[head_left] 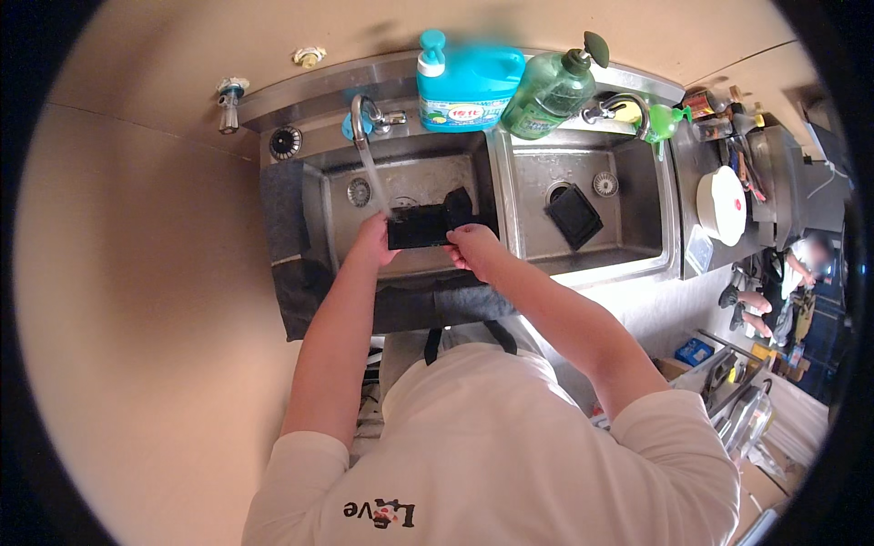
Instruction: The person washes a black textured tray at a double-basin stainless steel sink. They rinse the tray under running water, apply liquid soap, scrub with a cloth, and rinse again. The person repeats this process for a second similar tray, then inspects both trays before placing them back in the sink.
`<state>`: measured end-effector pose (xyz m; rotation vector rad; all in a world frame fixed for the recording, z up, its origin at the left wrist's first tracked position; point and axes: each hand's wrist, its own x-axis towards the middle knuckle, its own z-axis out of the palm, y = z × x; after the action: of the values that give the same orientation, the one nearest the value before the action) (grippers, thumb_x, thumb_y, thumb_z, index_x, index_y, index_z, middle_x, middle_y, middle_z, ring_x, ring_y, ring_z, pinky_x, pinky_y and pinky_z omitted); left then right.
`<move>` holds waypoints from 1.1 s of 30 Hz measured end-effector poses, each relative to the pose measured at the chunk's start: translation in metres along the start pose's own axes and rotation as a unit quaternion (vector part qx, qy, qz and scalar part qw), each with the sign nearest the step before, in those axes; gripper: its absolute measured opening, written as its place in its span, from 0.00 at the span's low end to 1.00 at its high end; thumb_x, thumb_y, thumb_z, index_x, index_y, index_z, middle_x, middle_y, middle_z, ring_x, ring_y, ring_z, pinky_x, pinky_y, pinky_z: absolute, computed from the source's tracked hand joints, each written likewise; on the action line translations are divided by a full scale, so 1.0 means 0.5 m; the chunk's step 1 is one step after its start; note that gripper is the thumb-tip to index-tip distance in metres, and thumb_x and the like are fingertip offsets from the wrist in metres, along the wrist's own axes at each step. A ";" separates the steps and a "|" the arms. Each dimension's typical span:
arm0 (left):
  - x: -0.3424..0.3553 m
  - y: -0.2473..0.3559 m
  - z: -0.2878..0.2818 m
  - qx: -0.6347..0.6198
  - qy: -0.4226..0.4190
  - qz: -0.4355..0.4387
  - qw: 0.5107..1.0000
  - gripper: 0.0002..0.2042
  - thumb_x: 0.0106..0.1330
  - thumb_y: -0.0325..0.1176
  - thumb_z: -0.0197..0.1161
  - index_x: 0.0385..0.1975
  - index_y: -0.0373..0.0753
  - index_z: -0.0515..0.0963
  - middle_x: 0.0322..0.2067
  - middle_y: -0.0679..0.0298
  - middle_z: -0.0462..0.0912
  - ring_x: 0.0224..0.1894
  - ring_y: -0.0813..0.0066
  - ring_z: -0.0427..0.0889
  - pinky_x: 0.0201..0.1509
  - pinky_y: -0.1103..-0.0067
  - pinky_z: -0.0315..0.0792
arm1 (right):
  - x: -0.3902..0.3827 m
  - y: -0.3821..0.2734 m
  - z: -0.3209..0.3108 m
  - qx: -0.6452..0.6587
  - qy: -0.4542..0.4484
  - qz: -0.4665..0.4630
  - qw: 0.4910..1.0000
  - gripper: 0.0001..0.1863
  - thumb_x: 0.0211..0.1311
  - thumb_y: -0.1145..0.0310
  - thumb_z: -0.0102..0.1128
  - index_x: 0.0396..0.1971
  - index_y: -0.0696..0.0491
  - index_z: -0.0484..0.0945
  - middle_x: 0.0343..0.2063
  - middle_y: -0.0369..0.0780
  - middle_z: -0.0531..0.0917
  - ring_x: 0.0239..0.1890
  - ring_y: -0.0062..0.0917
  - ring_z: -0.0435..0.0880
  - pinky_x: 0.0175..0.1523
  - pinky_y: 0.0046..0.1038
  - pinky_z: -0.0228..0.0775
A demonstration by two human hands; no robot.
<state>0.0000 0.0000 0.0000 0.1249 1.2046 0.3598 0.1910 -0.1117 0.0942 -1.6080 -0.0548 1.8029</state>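
- Black tray [417, 228]: over the left sink [314, 214], near its front edge, held in both hands.
- Left hand [371, 240]: closed on the tray's left end; fingers partly hidden beneath.
- Right hand [472, 248]: closed in a pinch at the tray's lower right corner, fingers curled.
- Dark piece [458, 207] rises behind the tray's right end; cannot tell if joined to it or separate.
- Left tap [360, 123] running; the stream comes down at the tray's left end, beside the left hand.
- Step in hand, by judgement: rinsing the tray.
- Next move, by judgement: calls for a firm grip on wet edges and tilting or shifting the tray so water reaches the right end.
- Second tray [575, 218], also black, lies in the right sink [537, 156], partly over a drain.
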 end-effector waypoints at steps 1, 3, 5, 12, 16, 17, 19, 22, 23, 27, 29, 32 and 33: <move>0.011 -0.002 -0.010 -0.017 -0.019 -0.008 1.000 0.16 0.68 0.45 0.48 0.44 0.42 0.75 0.39 0.55 0.81 0.40 0.56 0.81 0.47 0.57 0.75 | -0.012 -0.003 0.004 0.001 0.003 0.005 1.000 0.06 0.63 0.71 0.54 0.32 0.58 0.72 0.20 0.40 0.78 0.14 0.21 0.72 0.17 0.23 0.66; 0.015 0.032 -0.010 -0.024 -0.026 0.004 0.999 0.14 0.67 0.43 0.50 0.41 0.41 0.76 0.35 0.54 0.81 0.35 0.55 0.82 0.43 0.58 0.77 | -0.017 -0.023 0.022 0.004 -0.007 -0.002 1.000 0.06 0.63 0.71 0.53 0.32 0.58 0.72 0.20 0.40 0.78 0.14 0.20 0.71 0.17 0.23 0.65; -0.024 0.021 0.027 -0.016 -0.005 0.004 1.000 0.12 0.66 0.41 0.51 0.38 0.39 0.76 0.34 0.54 0.81 0.34 0.56 0.82 0.42 0.59 0.78 | -0.042 -0.018 0.007 0.006 -0.006 0.000 1.000 0.06 0.63 0.71 0.53 0.32 0.58 0.71 0.21 0.40 0.78 0.14 0.19 0.71 0.17 0.22 0.65; 0.026 0.011 -0.040 -0.019 -0.008 0.033 0.999 0.08 0.66 0.35 0.53 0.38 0.40 0.76 0.34 0.59 0.80 0.34 0.62 0.81 0.39 0.63 0.78 | -0.013 -0.003 -0.004 -0.014 0.007 0.023 1.000 0.07 0.64 0.68 0.52 0.36 0.55 0.74 0.20 0.37 0.77 0.15 0.20 0.72 0.19 0.22 0.68; -0.061 0.020 -0.036 -0.005 0.054 0.087 0.995 0.07 0.66 0.34 0.54 0.38 0.41 0.76 0.35 0.60 0.80 0.36 0.65 0.81 0.40 0.64 0.77 | 0.029 0.023 -0.003 -0.024 0.011 0.038 0.999 0.07 0.65 0.67 0.51 0.37 0.53 0.74 0.19 0.36 0.75 0.15 0.20 0.73 0.19 0.22 0.70; -0.090 0.022 -0.029 0.007 0.058 0.096 0.994 0.07 0.66 0.33 0.53 0.38 0.41 0.76 0.36 0.61 0.80 0.37 0.66 0.80 0.40 0.65 0.76 | 0.039 0.028 0.001 -0.031 0.012 0.041 0.999 0.07 0.65 0.66 0.51 0.36 0.53 0.74 0.19 0.36 0.75 0.16 0.20 0.73 0.20 0.23 0.70; -0.145 0.014 -0.015 -0.017 0.077 0.142 0.987 0.07 0.66 0.32 0.52 0.40 0.41 0.75 0.38 0.61 0.79 0.40 0.67 0.79 0.41 0.66 0.75 | 0.043 0.022 0.018 -0.045 0.021 0.039 0.998 0.07 0.65 0.66 0.51 0.37 0.52 0.75 0.21 0.36 0.75 0.17 0.20 0.74 0.21 0.23 0.71; -0.206 0.008 0.001 -0.032 0.113 0.198 0.973 0.10 0.66 0.30 0.49 0.44 0.40 0.73 0.42 0.62 0.77 0.41 0.67 0.77 0.41 0.67 0.73 | 0.067 0.020 0.046 -0.015 0.010 0.036 0.999 0.07 0.65 0.66 0.50 0.37 0.52 0.75 0.23 0.35 0.76 0.21 0.21 0.75 0.22 0.24 0.72; -0.217 0.004 0.000 -0.033 0.126 0.214 0.968 0.11 0.66 0.29 0.49 0.46 0.40 0.73 0.44 0.62 0.77 0.41 0.67 0.77 0.41 0.67 0.73 | 0.082 0.022 0.057 0.003 0.003 0.036 0.999 0.07 0.65 0.66 0.50 0.38 0.52 0.75 0.24 0.35 0.76 0.23 0.21 0.76 0.23 0.25 0.73; -0.228 -0.030 -0.005 0.008 0.159 0.320 0.934 0.16 0.64 0.23 0.46 0.52 0.39 0.69 0.46 0.62 0.75 0.40 0.71 0.76 0.41 0.70 0.72 | 0.164 0.064 0.092 0.027 -0.042 0.086 0.995 0.08 0.66 0.66 0.48 0.38 0.51 0.75 0.27 0.35 0.77 0.29 0.26 0.78 0.27 0.28 0.76; -0.237 -0.039 -0.001 0.054 0.175 0.373 0.909 0.19 0.63 0.20 0.45 0.55 0.38 0.68 0.46 0.62 0.75 0.41 0.73 0.75 0.42 0.73 0.71 | 0.149 0.051 0.132 0.003 -0.059 0.107 0.992 0.08 0.65 0.66 0.49 0.39 0.51 0.76 0.28 0.35 0.78 0.31 0.30 0.79 0.29 0.31 0.78; -0.209 -0.051 -0.019 0.127 0.208 0.441 0.864 0.23 0.62 0.19 0.45 0.59 0.33 0.63 0.56 0.54 0.69 0.58 0.66 0.68 0.62 0.76 0.59 | 0.194 0.075 0.154 0.042 -0.068 0.099 0.992 0.10 0.64 0.66 0.51 0.41 0.53 0.75 0.34 0.39 0.79 0.33 0.33 0.79 0.34 0.36 0.78; -0.216 -0.054 -0.017 0.148 0.227 0.465 0.843 0.24 0.61 0.19 0.46 0.60 0.31 0.62 0.60 0.51 0.66 0.63 0.64 0.65 0.67 0.76 0.54 | 0.192 0.070 0.166 0.058 -0.064 0.093 0.992 0.10 0.64 0.67 0.51 0.41 0.53 0.74 0.34 0.40 0.79 0.34 0.33 0.79 0.35 0.36 0.78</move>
<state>-0.0357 -0.0623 0.0853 0.9627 1.6106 1.0973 0.1036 -0.0537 0.0147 -1.4542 0.1435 2.0124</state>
